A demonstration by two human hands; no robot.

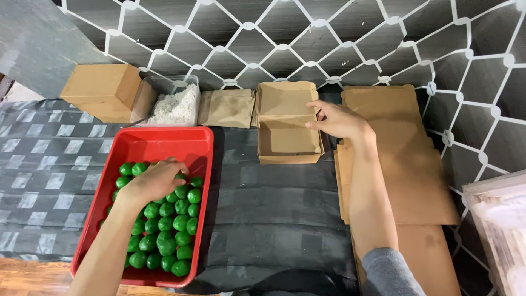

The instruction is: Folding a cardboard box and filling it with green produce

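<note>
The green limes (178,222) in the red tray (159,143) are covered by the left hand (156,180), apparently curled around one, while the open cardboard box (287,137) is gripped at its right wall by the right hand (338,120).

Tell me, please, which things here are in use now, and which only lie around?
In use: left hand on green balls in red tray; right hand at open brown box.
Lying about: closed carton, clear tub of white filler, flat cardboard stack.
</note>
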